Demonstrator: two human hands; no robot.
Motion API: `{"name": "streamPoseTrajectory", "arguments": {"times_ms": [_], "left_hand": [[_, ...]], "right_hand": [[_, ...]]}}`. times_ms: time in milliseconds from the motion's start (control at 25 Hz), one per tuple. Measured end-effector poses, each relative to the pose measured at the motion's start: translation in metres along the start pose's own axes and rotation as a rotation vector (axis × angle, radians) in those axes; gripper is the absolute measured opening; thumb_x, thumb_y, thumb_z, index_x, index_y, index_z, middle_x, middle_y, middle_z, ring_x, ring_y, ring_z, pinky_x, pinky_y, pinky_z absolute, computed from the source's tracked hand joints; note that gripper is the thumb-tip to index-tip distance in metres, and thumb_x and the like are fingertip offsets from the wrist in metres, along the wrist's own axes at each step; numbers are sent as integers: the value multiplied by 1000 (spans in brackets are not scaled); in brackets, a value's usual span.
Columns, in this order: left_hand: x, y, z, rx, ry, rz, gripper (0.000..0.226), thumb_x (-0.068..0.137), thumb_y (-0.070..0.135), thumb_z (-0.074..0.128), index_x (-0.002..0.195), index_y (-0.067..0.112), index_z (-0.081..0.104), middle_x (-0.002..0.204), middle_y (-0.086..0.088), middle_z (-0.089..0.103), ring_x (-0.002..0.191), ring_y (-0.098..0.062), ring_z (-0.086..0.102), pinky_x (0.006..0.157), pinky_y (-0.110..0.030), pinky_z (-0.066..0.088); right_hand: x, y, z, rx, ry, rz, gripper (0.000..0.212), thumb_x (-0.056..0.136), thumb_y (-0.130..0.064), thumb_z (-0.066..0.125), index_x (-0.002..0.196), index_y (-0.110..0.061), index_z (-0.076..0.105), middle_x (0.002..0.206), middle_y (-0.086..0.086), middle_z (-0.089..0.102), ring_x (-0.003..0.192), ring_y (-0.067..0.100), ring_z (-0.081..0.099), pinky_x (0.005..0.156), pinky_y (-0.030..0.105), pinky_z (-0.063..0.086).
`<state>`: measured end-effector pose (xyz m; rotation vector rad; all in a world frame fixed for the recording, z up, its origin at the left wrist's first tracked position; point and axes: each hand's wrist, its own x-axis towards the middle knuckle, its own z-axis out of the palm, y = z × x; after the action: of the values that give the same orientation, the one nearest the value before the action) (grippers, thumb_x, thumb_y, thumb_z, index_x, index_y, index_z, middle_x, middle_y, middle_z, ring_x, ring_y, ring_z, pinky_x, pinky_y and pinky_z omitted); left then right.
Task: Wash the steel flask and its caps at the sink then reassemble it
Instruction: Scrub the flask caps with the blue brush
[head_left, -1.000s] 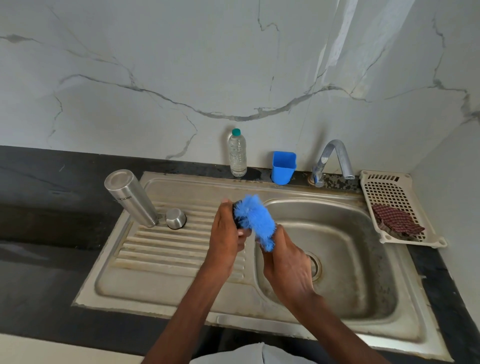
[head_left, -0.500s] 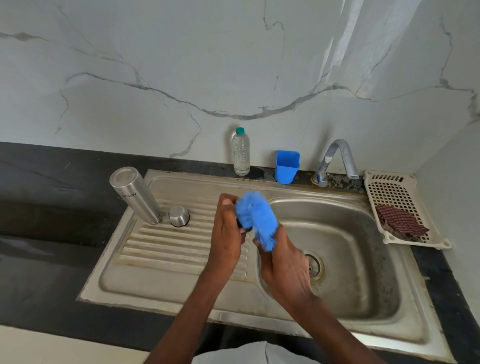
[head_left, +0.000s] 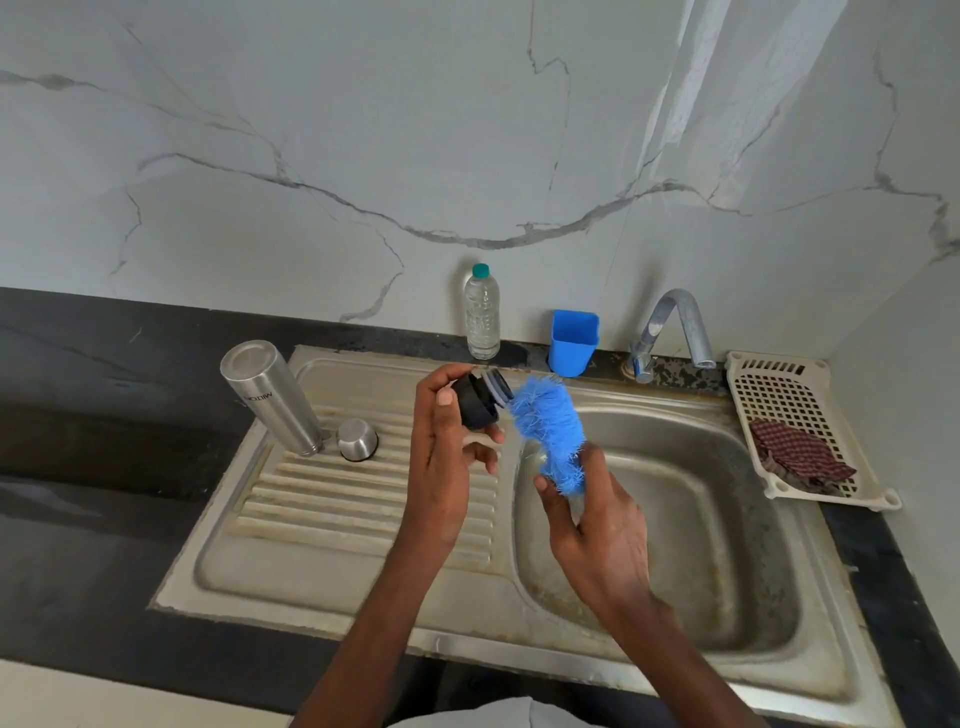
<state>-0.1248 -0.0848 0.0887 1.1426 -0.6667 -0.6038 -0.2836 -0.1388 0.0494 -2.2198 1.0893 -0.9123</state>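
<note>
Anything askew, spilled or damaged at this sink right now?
Nothing stands out. The flask stands upside down on the draining board beside its steel cap, likely to drain. The left hand holds the black stopper against the blue brush.

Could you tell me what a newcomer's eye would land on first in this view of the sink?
The bright blue bristle brush at the centre, gripped by the right hand above the basin, its tip against the black flask cap that the left hand holds. Next, the steel flask standing upside down on the drainboard's left corner with a small steel cap beside it. A matching blue cup stands by the tap.
</note>
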Motion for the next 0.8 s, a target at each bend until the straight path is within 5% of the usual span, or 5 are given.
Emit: {"name": "streamPoseTrajectory", "arguments": {"times_ms": [200, 360, 600, 800], "left_hand": [[-1, -6, 2, -289, -2, -204, 30, 105, 29, 49, 129, 15, 60, 114, -8, 69, 101, -24, 68, 78, -36, 59], [4, 0, 3, -467, 57, -330, 44, 102, 17, 63, 140, -5, 57, 131, -20, 70, 124, -30, 67, 101, -36, 58], [4, -6, 19, -261, 26, -267, 44, 96, 18, 72, 137, 3, 63, 133, -15, 71, 130, -32, 65, 111, -43, 52], [2, -17, 15, -189, -34, -198, 45, 95, -1, 66, 139, 5, 61, 135, -14, 70, 132, -31, 63, 118, -54, 44]], "right_hand": [[7, -6, 2, -45, -20, -134, 39, 100, -23, 62, 134, -20, 42, 104, -8, 54, 68, 8, 49, 50, 17, 35], [12, 9, 6, -87, -23, -170, 48, 94, -3, 65, 132, -19, 43, 102, -3, 52, 69, 13, 51, 51, 23, 41], [13, 8, 12, -5, -3, -65, 40, 94, 2, 61, 123, -20, 45, 98, -1, 54, 69, 17, 53, 51, 26, 39], [6, 12, 11, 20, 9, -56, 48, 91, 7, 63, 123, -24, 45, 96, -2, 58, 69, 11, 55, 51, 17, 38]]}}
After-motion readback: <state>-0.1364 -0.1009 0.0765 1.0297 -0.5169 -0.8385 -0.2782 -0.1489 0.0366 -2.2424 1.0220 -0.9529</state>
